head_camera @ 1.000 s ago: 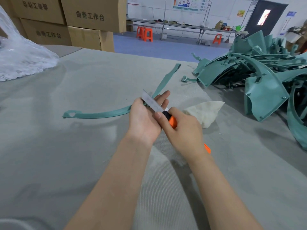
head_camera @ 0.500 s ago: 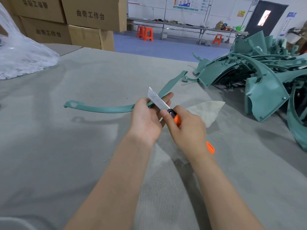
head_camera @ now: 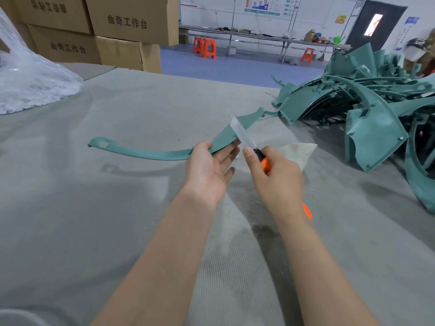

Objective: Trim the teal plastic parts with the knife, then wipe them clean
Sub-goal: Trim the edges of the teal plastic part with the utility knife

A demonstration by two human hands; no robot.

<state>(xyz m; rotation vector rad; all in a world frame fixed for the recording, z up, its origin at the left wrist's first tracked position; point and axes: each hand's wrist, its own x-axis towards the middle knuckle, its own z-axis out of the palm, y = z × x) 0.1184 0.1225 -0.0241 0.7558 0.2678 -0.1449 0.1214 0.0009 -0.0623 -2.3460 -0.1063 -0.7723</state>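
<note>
A long curved teal plastic strip (head_camera: 150, 153) is held above the grey table (head_camera: 70, 208). My left hand (head_camera: 209, 168) holds it near its middle, thumb on top and fingers underneath. My right hand (head_camera: 275, 180) grips an orange-handled utility knife (head_camera: 264, 164). Its extended blade (head_camera: 241, 132) lies against the strip's edge just right of my left fingers. A cream wiping cloth (head_camera: 297, 151) lies on the table behind my right hand.
A heap of teal plastic parts (head_camera: 367, 107) fills the table's right side. A clear plastic bag (head_camera: 28, 83) sits at the far left, with cardboard boxes (head_camera: 113, 31) stacked behind it. Fine shavings dust the table under my wrists.
The strip has swung and slid right, its right end now lower and nearer the heap. My left hand's grip has loosened and the blade has moved up and right along the edge.
</note>
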